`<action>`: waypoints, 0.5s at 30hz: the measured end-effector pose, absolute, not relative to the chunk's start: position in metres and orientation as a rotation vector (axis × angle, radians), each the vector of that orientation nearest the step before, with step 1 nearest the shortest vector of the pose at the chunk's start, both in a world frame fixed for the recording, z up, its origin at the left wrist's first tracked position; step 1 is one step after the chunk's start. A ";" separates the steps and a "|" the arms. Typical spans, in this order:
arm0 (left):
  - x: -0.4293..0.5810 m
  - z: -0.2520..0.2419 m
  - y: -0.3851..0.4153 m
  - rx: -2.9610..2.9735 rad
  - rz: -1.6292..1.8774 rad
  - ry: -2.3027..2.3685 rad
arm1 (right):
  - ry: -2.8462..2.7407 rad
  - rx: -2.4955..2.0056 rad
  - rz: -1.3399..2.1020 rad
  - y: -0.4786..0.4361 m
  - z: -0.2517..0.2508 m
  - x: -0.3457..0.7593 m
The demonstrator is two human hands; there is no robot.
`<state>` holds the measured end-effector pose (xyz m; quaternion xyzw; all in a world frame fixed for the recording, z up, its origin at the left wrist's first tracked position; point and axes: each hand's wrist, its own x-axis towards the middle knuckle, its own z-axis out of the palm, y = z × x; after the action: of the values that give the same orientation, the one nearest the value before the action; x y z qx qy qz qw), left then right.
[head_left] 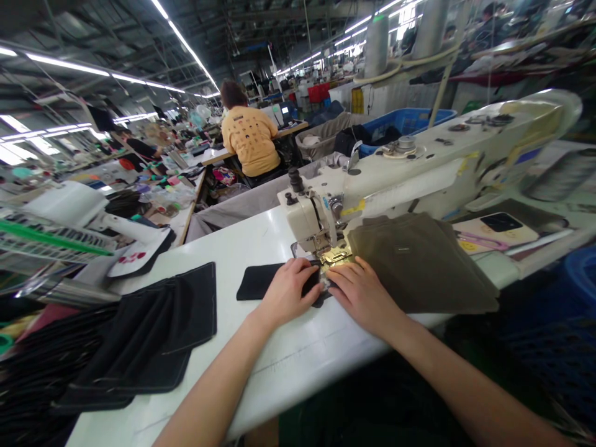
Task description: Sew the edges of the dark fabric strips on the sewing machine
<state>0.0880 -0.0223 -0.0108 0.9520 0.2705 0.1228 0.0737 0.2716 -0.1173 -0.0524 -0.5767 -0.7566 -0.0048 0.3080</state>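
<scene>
A small black fabric piece (255, 282) lies on the white table (223, 248) in front of the white sewing machine (419, 167). My left hand (287, 292) lies flat on its right end, fingers stretched toward the presser foot (336, 253). Beside it, my right hand (361, 293) rests flat on the fabric just below the presser foot, its fingertips touching the left hand's fingertips. A folded olive-brown cloth (421, 261) lies under the machine's arm, to the right of my right hand.
A stack of black fabric pieces with white stitching (153, 335) covers the table's left end. A phone (500, 222) lies on the right. Blue bins (410, 121) stand behind the machine. A person in a yellow shirt (251, 139) sits with their back turned at a far table.
</scene>
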 end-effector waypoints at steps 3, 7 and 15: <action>0.091 -0.006 -0.037 2.758 0.342 0.698 | -2.002 -1.481 0.040 -0.120 -0.049 0.270; 0.091 -0.014 -0.039 2.745 0.404 0.674 | -2.018 -1.494 0.028 -0.120 -0.050 0.271; 0.090 -0.022 -0.031 2.816 0.451 0.613 | -2.015 -1.539 0.004 -0.118 -0.050 0.274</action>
<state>0.0900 -0.0310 -0.0218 0.9592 0.2089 0.1537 0.1122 0.2740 -0.1177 -0.0497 -0.5795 -0.7584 0.0015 0.2983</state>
